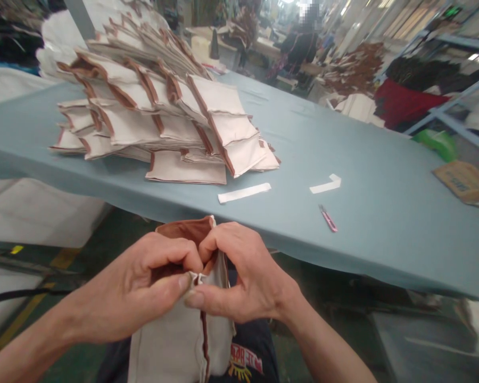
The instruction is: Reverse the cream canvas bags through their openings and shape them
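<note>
Between my hands is a cream fabric piece [163,340] with a brown lining, sewn like a pouch and open at its top edge. My left hand [143,282] pinches that edge on one side of a brown-edged seam. On the seam's other side, my right hand [243,271] grips the edge between thumb and bent fingers. Both thumbs press close together at the seam, where the cloth is folded. The piece hangs down over my lap, in front of the table edge.
A blue-covered table [367,175] carries a tall heap of similar cream-and-brown pieces [143,117]. Two white strips [244,192] and a pink-handled small cutter or snips [328,218] lie nearer the front. A brown cardboard piece [465,182] sits at right. Another person [301,48] is in the background.
</note>
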A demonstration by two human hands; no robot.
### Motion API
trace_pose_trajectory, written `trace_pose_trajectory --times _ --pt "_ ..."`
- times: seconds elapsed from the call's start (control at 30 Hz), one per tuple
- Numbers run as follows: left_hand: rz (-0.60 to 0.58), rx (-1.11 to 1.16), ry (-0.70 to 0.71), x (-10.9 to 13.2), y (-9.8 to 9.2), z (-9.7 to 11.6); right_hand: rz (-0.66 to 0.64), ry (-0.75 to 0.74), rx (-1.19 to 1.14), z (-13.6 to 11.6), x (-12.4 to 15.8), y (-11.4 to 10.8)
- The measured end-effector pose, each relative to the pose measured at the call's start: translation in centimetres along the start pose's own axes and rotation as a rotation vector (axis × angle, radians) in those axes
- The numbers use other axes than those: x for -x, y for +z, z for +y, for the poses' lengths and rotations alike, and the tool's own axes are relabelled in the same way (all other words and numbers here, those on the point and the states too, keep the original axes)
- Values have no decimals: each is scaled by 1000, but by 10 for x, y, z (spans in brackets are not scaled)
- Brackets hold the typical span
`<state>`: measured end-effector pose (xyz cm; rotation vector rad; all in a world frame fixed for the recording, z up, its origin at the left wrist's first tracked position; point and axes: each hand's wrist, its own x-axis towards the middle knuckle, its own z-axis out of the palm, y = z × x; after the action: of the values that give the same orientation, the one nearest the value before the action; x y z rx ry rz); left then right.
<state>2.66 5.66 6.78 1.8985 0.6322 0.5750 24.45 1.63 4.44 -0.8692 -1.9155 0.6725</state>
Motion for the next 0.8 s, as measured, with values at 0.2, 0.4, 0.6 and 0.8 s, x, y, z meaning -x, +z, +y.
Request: trace_pose_trajectory --times 0.2,0.4,0.6,0.8 --pt "20 173 -7 11 3 -11 -125 113 -146 2 2 1" --pt "-41 222 -128 13 5 -7 -181 189 -153 2 4 2" --pt "-34 118 -118 15 2 -5 -156 109 -127 1 3 0" --pt "-36 46 -71 31 -3 -19 -167 -5 52 -8 6 -5"
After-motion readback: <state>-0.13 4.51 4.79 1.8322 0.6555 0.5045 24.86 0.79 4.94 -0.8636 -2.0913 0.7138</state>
